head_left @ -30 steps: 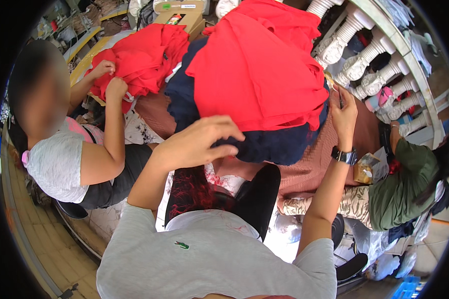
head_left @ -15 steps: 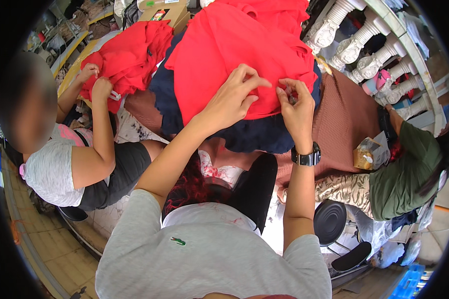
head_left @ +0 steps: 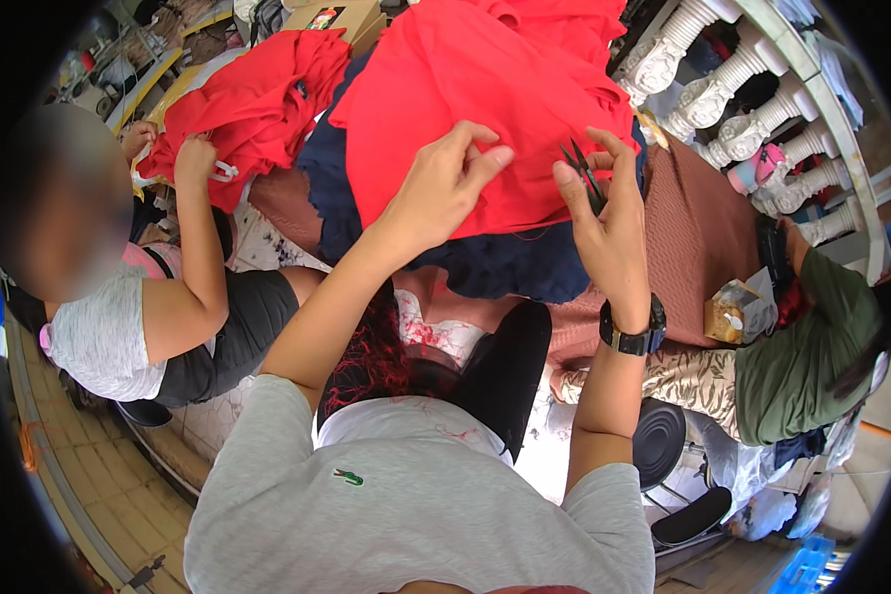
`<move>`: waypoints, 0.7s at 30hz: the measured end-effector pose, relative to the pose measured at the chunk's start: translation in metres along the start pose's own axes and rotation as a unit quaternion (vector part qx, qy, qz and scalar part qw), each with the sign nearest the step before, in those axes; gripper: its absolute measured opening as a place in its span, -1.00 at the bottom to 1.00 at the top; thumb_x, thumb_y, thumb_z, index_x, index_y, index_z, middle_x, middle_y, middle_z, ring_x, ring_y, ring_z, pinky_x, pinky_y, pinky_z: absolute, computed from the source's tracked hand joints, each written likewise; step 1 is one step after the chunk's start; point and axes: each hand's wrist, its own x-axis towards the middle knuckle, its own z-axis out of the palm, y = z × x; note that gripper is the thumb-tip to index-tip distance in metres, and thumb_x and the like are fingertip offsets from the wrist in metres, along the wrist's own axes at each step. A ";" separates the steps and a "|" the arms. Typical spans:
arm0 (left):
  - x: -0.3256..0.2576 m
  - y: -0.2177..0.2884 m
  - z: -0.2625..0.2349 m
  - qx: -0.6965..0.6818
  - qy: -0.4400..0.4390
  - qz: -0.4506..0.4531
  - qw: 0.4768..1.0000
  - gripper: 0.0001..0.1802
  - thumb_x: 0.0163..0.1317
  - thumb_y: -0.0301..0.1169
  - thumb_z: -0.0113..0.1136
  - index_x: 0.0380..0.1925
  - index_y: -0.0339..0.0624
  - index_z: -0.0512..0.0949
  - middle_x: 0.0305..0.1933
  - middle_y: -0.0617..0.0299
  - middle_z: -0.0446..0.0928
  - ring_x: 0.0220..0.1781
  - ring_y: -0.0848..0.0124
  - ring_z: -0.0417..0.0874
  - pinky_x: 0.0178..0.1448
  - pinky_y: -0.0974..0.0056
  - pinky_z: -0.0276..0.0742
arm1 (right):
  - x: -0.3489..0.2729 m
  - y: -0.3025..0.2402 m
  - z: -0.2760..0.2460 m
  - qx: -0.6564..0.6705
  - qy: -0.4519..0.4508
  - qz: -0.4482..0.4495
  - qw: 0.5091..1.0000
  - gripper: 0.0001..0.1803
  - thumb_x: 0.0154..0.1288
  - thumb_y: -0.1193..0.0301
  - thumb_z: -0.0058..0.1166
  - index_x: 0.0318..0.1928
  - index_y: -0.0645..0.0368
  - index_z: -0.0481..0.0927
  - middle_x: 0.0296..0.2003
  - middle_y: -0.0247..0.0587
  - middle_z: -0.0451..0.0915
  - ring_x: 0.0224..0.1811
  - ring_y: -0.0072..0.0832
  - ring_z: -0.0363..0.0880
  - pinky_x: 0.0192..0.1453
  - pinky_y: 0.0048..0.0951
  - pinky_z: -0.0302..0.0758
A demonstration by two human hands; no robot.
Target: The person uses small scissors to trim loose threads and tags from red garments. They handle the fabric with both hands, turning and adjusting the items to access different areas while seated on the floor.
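A pile of red cloth (head_left: 445, 89) lies in front of me on top of dark navy cloth (head_left: 505, 267). My right hand (head_left: 609, 213) is closed around small dark thread snips (head_left: 586, 176), their pointed blades standing apart and aimed up and left. Over the red cloth hovers my left hand (head_left: 441, 183), its fingers loosely bent and the thumb tip apart from the index finger. I make out nothing in it. A fine red thread curls at the cloth's near edge.
At the left a co-worker (head_left: 178, 287) handles another red cloth heap (head_left: 267, 94). On the right sits another person in a green top (head_left: 802, 346), beside a plastic-wrapped package (head_left: 733, 312). Brown textured fabric (head_left: 693, 228) drapes below white balusters (head_left: 703, 99). A black stool (head_left: 658, 441) stands lower right.
My right hand has moved right and turned, so the snips' blades now show clearly. My left hand has drawn slightly left and up, away from the right one.
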 end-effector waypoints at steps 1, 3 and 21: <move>0.000 -0.005 0.001 0.041 0.010 0.043 0.998 -0.82 0.49 -0.39 0.13 -0.13 -0.32 0.55 -0.37 0.22 0.50 -0.27 0.49 0.54 -0.17 0.31 0.47 | 0.001 -0.003 0.000 0.002 -0.006 -0.031 1.000 -0.66 0.39 0.40 0.25 0.10 0.24 0.53 -0.26 -0.04 0.59 -0.22 -0.24 0.62 -0.20 -0.31 0.53; 0.003 -0.020 0.005 0.122 0.031 0.128 0.984 -0.84 0.45 -0.45 0.17 -0.18 -0.38 0.56 -0.38 0.18 0.49 -0.29 0.48 0.54 -0.18 0.30 0.47 | 0.003 0.004 0.005 -0.003 -0.026 -0.124 0.992 -0.72 0.41 0.39 0.22 0.04 0.22 0.54 -0.21 -0.01 0.61 -0.21 -0.14 0.68 -0.26 -0.26 0.55; 0.013 -0.018 0.010 -0.081 0.009 0.055 0.995 -0.89 0.41 -0.54 0.15 -0.28 -0.39 0.50 -0.21 -0.04 0.71 -0.12 0.20 0.76 -0.01 0.21 0.61 | 0.006 0.029 0.024 -0.174 -0.038 -0.231 0.957 -0.90 0.30 0.45 0.23 -0.21 0.08 0.58 -0.38 -0.21 0.49 -0.49 -0.17 0.56 -0.42 -0.22 0.44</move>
